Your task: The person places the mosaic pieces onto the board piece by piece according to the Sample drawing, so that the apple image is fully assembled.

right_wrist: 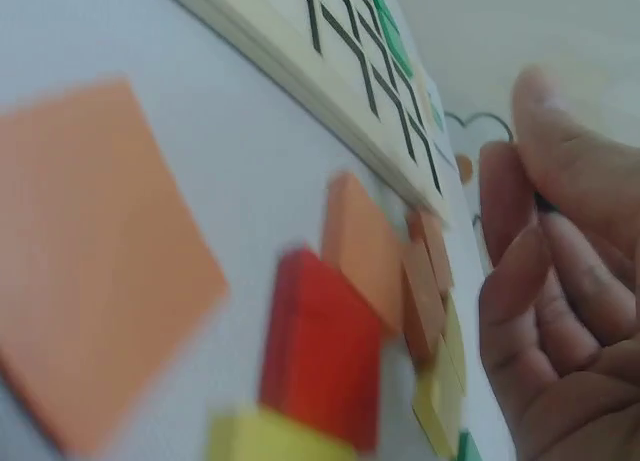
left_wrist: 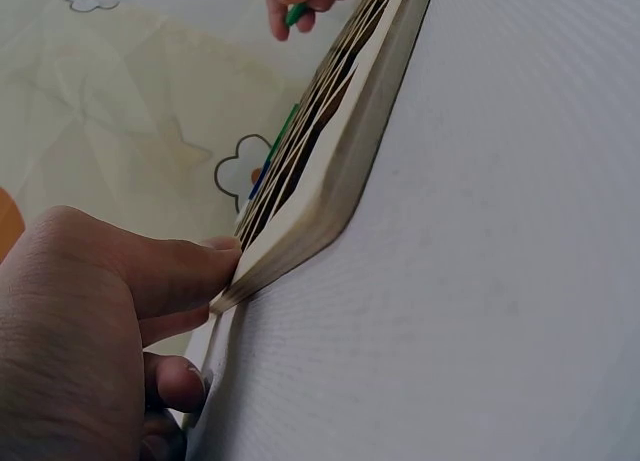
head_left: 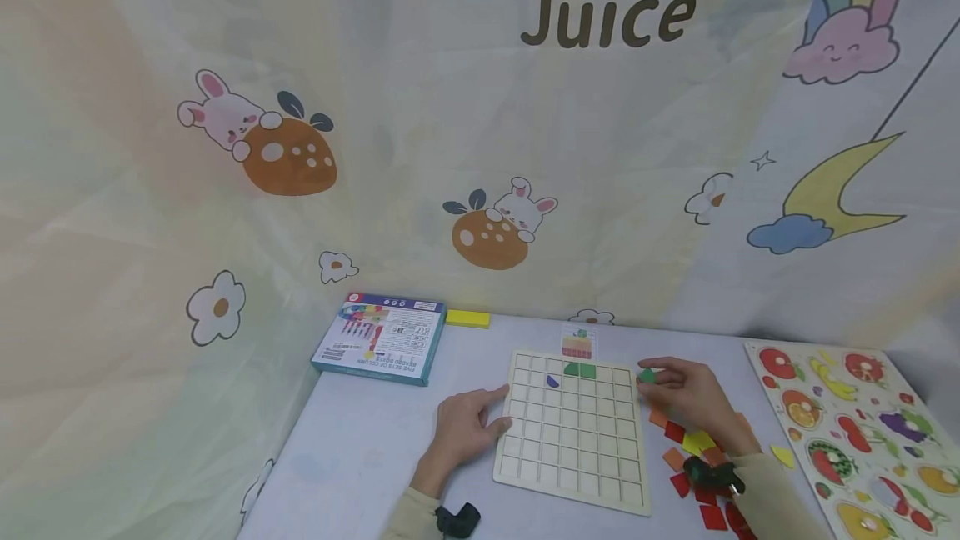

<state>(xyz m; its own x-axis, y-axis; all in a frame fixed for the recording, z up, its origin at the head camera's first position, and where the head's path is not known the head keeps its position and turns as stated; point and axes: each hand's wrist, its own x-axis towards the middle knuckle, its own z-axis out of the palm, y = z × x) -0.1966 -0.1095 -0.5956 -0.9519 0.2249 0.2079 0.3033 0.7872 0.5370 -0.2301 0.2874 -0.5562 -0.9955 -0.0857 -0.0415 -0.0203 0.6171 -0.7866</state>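
Note:
A square wooden grid board [head_left: 567,465] lies flat on the table between the hands. On its far rows are green pieces [head_left: 580,370] and a small dark blue, curved-edged piece [head_left: 552,381]. My left hand [head_left: 465,430] is at the board's left edge, index finger and thumb spread apart; in the left wrist view this hand [left_wrist: 90,311] has a fingertip on the rim. Just off the board's far right corner, my right hand [head_left: 688,394] pinches a green piece [head_left: 647,376] between thumb and fingers. In the right wrist view that hand [right_wrist: 570,271] mostly hides the piece.
Red, orange and yellow tiles [head_left: 697,442] are scattered right of the board, beneath my right forearm. A picture card [head_left: 578,343] lies behind the board. At the back left are a flat box [head_left: 381,338] and a yellow block [head_left: 467,319]. A fruit-picture sheet [head_left: 855,423] lies far right.

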